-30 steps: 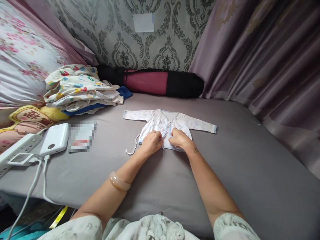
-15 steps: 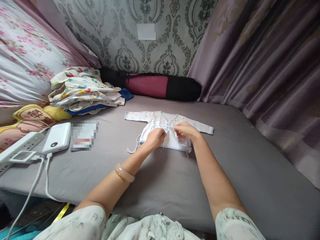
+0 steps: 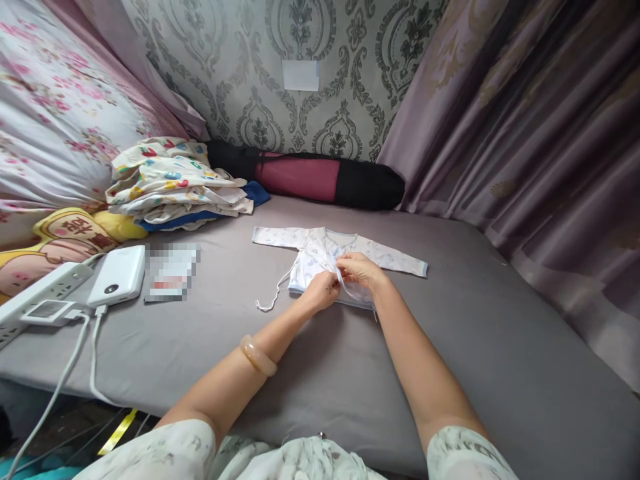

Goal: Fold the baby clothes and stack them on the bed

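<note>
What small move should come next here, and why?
Probably the right hand should lay the baby wrap top's blue-trimmed front edge flat: its fingers appear to pinch cloth there, the edge seems bunched rather than smooth, and the left hand sits close beside it, while both sleeves already lie spread.

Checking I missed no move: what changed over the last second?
The left hand moved rightward, closer to the right hand, which shifted toward the neckline and now pinches the blue-edged front flap of the baby shirt. Its spread sleeves and the power bank stayed put.
</note>
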Motion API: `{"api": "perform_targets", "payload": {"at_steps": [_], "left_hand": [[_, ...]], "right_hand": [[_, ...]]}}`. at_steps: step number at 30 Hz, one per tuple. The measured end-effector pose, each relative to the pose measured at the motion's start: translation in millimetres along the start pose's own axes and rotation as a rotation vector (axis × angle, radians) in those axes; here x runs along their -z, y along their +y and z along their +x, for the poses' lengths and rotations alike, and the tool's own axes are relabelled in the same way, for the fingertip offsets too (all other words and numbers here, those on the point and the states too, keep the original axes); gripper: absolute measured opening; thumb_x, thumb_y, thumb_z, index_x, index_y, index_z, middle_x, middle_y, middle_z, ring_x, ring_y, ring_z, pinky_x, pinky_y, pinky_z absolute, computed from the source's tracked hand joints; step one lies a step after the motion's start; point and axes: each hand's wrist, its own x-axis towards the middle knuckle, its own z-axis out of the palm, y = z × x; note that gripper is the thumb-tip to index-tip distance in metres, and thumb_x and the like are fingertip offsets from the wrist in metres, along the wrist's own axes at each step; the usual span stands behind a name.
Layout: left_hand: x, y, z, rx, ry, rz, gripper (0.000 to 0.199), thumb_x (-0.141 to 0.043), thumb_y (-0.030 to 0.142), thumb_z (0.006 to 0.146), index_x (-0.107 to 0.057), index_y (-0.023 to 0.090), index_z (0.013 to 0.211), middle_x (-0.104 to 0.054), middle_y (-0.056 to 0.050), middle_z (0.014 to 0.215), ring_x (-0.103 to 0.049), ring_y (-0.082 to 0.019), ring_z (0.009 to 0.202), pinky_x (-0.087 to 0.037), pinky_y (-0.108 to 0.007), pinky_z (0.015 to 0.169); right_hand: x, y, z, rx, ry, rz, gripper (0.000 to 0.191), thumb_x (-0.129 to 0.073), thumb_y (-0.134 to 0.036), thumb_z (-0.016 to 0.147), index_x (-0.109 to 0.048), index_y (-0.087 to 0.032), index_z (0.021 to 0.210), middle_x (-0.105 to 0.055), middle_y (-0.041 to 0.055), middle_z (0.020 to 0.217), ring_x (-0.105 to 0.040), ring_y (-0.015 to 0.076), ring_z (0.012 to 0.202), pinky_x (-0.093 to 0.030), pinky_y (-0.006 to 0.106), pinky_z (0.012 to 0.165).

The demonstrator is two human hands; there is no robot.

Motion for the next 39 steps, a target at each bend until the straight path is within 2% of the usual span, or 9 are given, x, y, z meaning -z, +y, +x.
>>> {"api": "perform_targets", "payload": {"at_steps": [4,8,12,16,19,25,29,34,39], "left_hand": [[14.1,-5.1,-8.8,0.042,0.006,0.021,0.028,-0.043,0.011,0.081,-0.07,0.014,0.076,-0.062,-0.003,0.069,-0.057,-0.017,0.07,-0.04,-0.025,0.064],[21.4,-20.5,-18.3,0.084,0.146,0.231,0.028,-0.044,0.013,0.086,-0.069,0.017,0.096,-0.065,-0.01,0.097,-0.058,-0.022,0.093,-0.042,-0.03,0.081],[26.5,-34.3,-26.3,0.153,0.185,0.421,0.024,-0.049,0.025,0.089,-0.065,0.019,0.105,-0.057,-0.015,0.113,-0.05,-0.029,0.105,-0.039,-0.04,0.089],[30.2,-38.6,-29.7,0.206,0.158,0.414,0.025,-0.048,0.026,0.09,-0.062,0.021,0.11,-0.05,-0.016,0.123,-0.043,-0.033,0.113,-0.037,-0.044,0.09],[29.9,-42.0,-29.4,0.225,0.12,0.415,0.03,-0.044,0.02,0.09,-0.06,0.022,0.116,-0.047,-0.015,0.129,-0.041,-0.033,0.117,-0.037,-0.045,0.09],[28.1,-51.7,-28.5,0.246,0.121,0.434,0.046,-0.043,0.006,0.081,-0.058,0.026,0.12,-0.05,-0.011,0.131,-0.043,-0.032,0.116,-0.035,-0.043,0.09],[24.4,-41.0,-26.0,0.138,0.257,0.39,0.03,-0.042,0.017,0.092,-0.062,0.024,0.113,-0.058,-0.01,0.124,-0.045,-0.029,0.115,-0.034,-0.041,0.091],[8.9,-21.2,-18.3,0.047,0.311,0.298,0.029,-0.045,0.042,0.097,-0.067,0.023,0.098,-0.065,-0.009,0.107,-0.05,-0.026,0.105,-0.034,-0.038,0.089],[-3.5,-24.8,-9.3,0.136,0.293,0.214,0.029,-0.055,0.045,0.091,-0.069,0.02,0.084,-0.066,-0.009,0.098,-0.053,-0.025,0.099,-0.038,-0.037,0.09]], "right_hand": [[-6.0,10.7,1.1,-0.007,-0.011,-0.031,0.013,-0.052,-0.005,0.068,-0.056,-0.017,0.069,-0.053,-0.0053,0.05,-0.053,0.0089,0.048,-0.047,0.017,0.05],[-10.8,18.0,-4.4,0.05,-0.077,-0.17,0.016,-0.051,-0.008,0.078,-0.063,-0.015,0.086,-0.065,0.0003,0.069,-0.063,0.0113,0.061,-0.051,0.02,0.059],[1.0,24.3,-16.3,0.259,0.039,-0.577,0.03,-0.042,-0.014,0.089,-0.067,-0.016,0.106,-0.071,0.0076,0.101,-0.067,0.0179,0.093,-0.052,0.027,0.084],[18.8,41.9,-27.7,0.443,0.328,-1.056,0.047,-0.035,-0.022,0.096,-0.049,-0.01,0.139,-0.044,0.0167,0.149,-0.034,0.0252,0.141,-0.026,0.04,0.116],[23.6,60.5,-31.5,0.321,0.299,-1.204,0.063,-0.03,-0.036,0.1,-0.024,-0.003,0.152,-0.015,0.0176,0.161,-0.008,0.0274,0.15,-0.009,0.047,0.12],[25.9,69.9,-30.4,0.199,0.237,-1.248,0.068,-0.024,-0.048,0.1,-0.023,-0.005,0.153,-0.014,0.0172,0.162,-0.01,0.0283,0.149,-0.011,0.047,0.119],[38.2,39.1,-18.9,0.264,0.214,-1.238,0.047,-0.034,-0.04,0.099,-0.058,-0.015,0.13,-0.055,0.016,0.139,-0.047,0.0284,0.131,-0.028,0.043,0.109],[43.4,-5.4,25.9,0.431,0.311,-1.059,0.033,-0.039,-0.026,0.096,-0.072,-0.021,0.1,-0.072,0.0069,0.106,-0.062,0.0198,0.103,-0.04,0.025,0.087],[28.0,-22.1,79.4,0.254,0.292,-0.983,0.023,-0.051,-0.026,0.088,-0.074,-0.02,0.088,-0.074,0.0075,0.094,-0.066,0.02,0.095,-0.043,0.024,0.08]]}}
